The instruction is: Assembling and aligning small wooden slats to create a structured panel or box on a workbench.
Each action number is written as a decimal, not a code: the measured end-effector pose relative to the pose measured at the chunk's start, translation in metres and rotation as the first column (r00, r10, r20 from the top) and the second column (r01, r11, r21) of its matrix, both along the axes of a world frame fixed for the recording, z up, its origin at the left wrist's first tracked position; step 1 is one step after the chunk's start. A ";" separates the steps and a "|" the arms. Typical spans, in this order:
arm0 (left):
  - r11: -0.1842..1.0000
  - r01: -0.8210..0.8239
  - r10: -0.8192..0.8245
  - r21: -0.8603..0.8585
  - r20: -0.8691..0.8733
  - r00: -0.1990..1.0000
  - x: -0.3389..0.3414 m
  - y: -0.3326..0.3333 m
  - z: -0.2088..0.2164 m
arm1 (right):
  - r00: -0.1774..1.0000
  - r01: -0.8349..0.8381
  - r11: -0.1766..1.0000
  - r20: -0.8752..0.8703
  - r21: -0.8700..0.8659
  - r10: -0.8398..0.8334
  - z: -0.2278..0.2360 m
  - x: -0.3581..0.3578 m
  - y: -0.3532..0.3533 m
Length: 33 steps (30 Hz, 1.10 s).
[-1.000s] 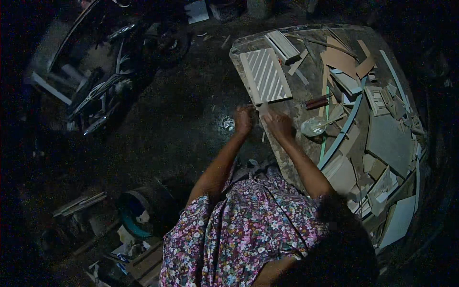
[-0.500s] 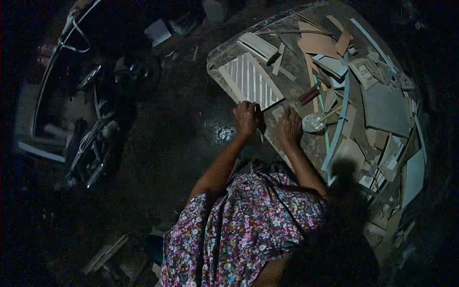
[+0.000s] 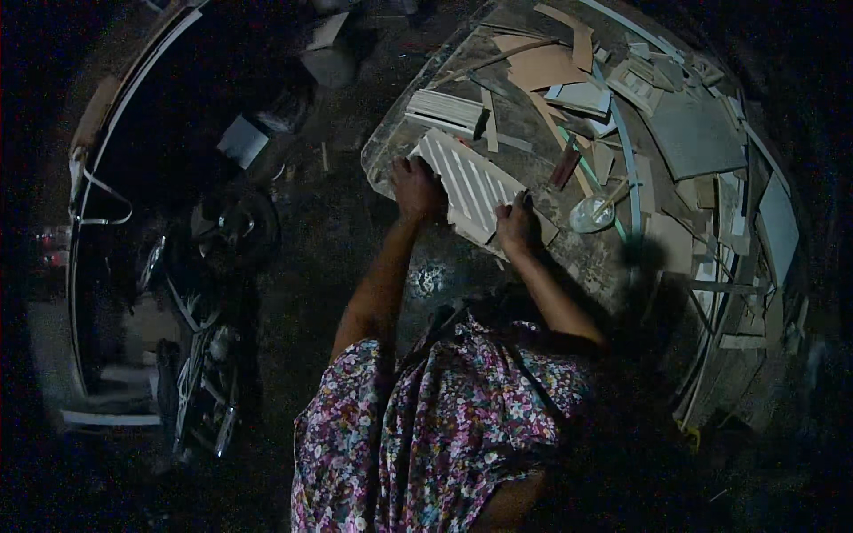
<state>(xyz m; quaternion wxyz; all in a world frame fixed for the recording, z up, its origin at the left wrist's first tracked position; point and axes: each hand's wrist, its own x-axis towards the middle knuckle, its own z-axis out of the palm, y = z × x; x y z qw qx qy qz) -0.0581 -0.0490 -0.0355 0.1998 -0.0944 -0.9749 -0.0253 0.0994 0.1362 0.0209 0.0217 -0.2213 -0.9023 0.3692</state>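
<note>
A flat rectangular panel with white slanting stripes point(image 3: 471, 182) lies at the near left edge of the worktable point(image 3: 384, 147). My left hand point(image 3: 418, 188) is closed on its left end, fingers curled over the edge. At the panel's right end, my right hand point(image 3: 520, 224) grips the near corner, its thumb side uppermost. Shadow hides parts of both hands' fingers. Just beyond the panel sits a stack of pale strips point(image 3: 446, 113). To the right of my right hand is a clear plastic cup or bag point(image 3: 590, 215) with a thin stick point(image 3: 613, 197) in it.
Offcuts of board, a brown sheet point(image 3: 536, 67), a dark red block point(image 3: 564, 167), a long pale curved strip point(image 3: 629, 155) and a large grey board point(image 3: 695, 133) crowd the table's right side. At left on the dark floor stands what looks like a motorcycle point(image 3: 200, 329). A box point(image 3: 329, 55) is farther back.
My left hand has moved to the panel's left end. My right hand has gone from the tabletop beside the panel to its right end. The panel has turned slightly, and the view has shifted.
</note>
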 end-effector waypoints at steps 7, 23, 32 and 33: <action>0.981 0.041 -0.095 0.192 0.281 0.955 0.039 0.031 0.083 | 0.969 0.148 0.989 -0.197 -0.026 -0.151 -0.038 -0.020 0.029; 0.999 0.003 -0.002 0.052 -0.018 1.000 0.105 0.053 0.071 | 0.824 0.209 0.848 -0.555 0.488 0.116 -0.053 -0.083 0.076; 0.957 0.271 -0.255 0.107 -0.139 0.957 0.116 0.084 0.077 | 0.940 -0.055 0.969 -0.340 -0.241 -0.031 -0.050 -0.093 0.086; 0.950 0.275 -0.258 0.148 -0.121 0.958 0.117 0.089 0.078 | 0.965 -0.053 0.977 -0.261 -0.206 -0.003 -0.047 -0.092 0.088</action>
